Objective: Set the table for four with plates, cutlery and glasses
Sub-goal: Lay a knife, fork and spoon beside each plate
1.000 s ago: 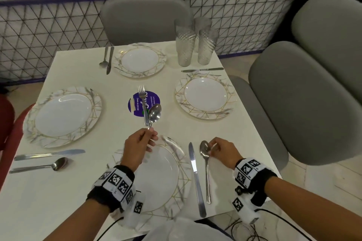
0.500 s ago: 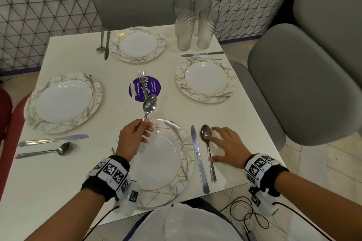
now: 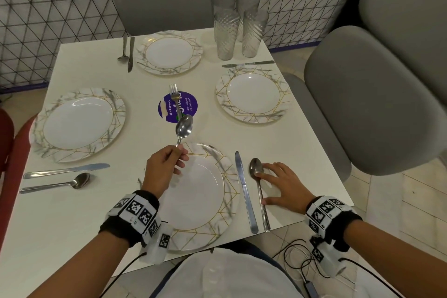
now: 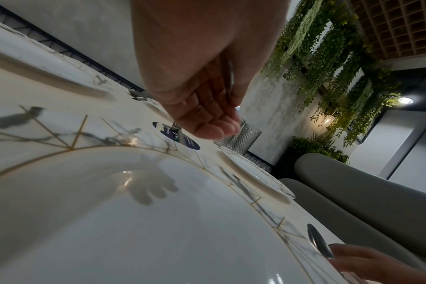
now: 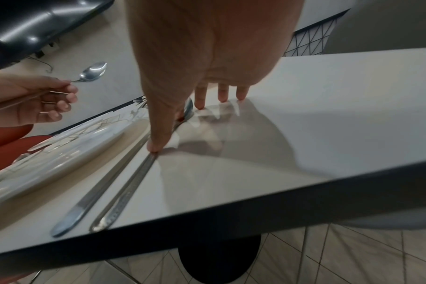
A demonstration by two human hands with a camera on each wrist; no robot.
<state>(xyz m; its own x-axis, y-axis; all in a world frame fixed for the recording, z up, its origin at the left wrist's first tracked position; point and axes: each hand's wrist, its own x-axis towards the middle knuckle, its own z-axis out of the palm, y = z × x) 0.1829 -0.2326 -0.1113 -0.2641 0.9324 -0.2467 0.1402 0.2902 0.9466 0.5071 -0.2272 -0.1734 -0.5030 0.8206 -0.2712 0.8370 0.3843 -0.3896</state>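
My left hand (image 3: pixel 167 167) pinches the handle of a spoon (image 3: pixel 184 127) and holds it in the air above the far rim of the near plate (image 3: pixel 205 201). In the right wrist view the same spoon (image 5: pixel 92 72) points up from the curled fingers. My right hand (image 3: pixel 283 184) lies spread on the table to the right of that plate. Its fingers are straight and touch a second spoon (image 3: pixel 256 168) that lies beside a knife (image 3: pixel 243 189). The thumb (image 5: pixel 156 146) presses on this spoon's handle (image 5: pixel 126 190).
Three more plates stand at the left (image 3: pixel 77 123), far (image 3: pixel 169 52) and right (image 3: pixel 252 97). A fork (image 3: pixel 174 97) lies on a purple sticker mid-table. Glasses (image 3: pixel 238 31) cluster at the far right corner. Knives and spoons lie by the left and far plates, one knife (image 3: pixel 248 64) by the right plate. Grey chairs surround the table.
My right hand has let go of the lying spoon and spread its fingers flat beside it. My left hand still holds its spoon in about the same place.
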